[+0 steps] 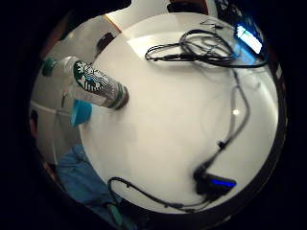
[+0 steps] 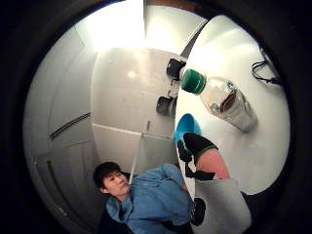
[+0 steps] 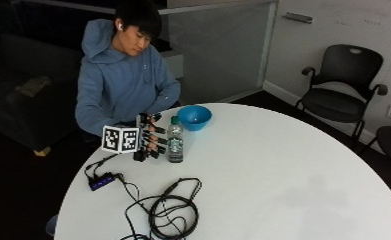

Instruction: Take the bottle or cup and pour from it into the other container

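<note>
A clear plastic bottle with a green cap and a green-and-white label stands upright on the round white table, near the person's edge. Just behind it sits a blue bowl. My gloved right hand is just left of the bottle, its fingers stretched toward it and spread, with a small gap between. The palm views show the bottle standing free a short way off, the bowl beside it. The thumb pokes out near the bowl, holding nothing.
A coil of black cables lies on the table's near left part, with a small black box showing a blue light. Black chairs stand off to the right. The person's torso is close behind the bottle and bowl.
</note>
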